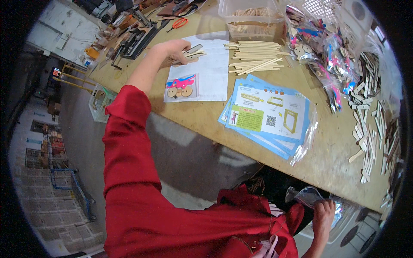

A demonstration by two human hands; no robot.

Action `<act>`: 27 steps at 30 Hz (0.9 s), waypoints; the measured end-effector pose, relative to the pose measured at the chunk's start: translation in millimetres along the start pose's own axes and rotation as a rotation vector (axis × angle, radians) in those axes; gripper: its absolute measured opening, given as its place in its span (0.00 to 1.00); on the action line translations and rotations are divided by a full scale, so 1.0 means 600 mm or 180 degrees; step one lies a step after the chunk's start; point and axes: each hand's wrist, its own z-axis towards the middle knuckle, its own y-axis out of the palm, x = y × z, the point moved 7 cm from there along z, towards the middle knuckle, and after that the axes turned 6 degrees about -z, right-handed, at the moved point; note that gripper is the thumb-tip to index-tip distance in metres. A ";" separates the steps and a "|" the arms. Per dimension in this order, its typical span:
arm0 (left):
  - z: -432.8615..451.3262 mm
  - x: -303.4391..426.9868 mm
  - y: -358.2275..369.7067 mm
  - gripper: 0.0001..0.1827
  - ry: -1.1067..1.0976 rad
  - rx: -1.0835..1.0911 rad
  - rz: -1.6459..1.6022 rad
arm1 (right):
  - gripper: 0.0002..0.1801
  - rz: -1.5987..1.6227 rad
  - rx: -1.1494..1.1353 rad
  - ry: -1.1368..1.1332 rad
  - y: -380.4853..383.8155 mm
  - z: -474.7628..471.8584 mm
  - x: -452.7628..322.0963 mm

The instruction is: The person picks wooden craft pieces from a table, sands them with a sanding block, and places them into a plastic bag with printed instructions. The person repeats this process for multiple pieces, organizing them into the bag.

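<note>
On a white paper sheet [213,74] at the table's far left, my left hand [176,51] is closed around several flat wooden strips [193,50]. Nearer to me on that sheet lies a small clear bag [182,88] with wooden discs and pink and blue pieces. My right hand [324,209], low at the right beside the table edge, grips the rim of a clear plastic bag [309,196] above a plastic basket [350,222]. Between the hands, printed blue-edged instruction sheets [267,113] lie overlapping on a clear bag. Round wooden sticks [256,54] lie in a pile behind them.
A clear plastic tub [253,27] of sticks stands at the back. Filled parts bags [329,54] and loose wooden strips [364,142] spread along the right. Orange-handled scissors [179,23] and a black metal tool [137,42] lie at the back left. The table edge [206,138] runs diagonally before me.
</note>
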 end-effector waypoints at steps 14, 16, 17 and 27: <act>-0.035 0.024 0.035 0.23 -0.0418 0.0631 0.0007 | 0.06 -0.0179 0.0302 0.0003 -0.020 -0.019 -0.011; -0.035 0.026 0.039 0.23 -0.0449 0.0578 0.0081 | 0.06 -0.0014 0.0282 0.0083 -0.011 -0.027 -0.006; -0.035 0.026 0.042 0.23 -0.0443 0.0542 0.0118 | 0.05 0.0011 0.0302 0.0093 -0.009 -0.032 -0.007; -0.160 0.139 -0.009 0.26 -0.0409 0.2436 -0.2862 | 0.08 -0.0057 0.0602 0.0279 0.001 -0.056 0.005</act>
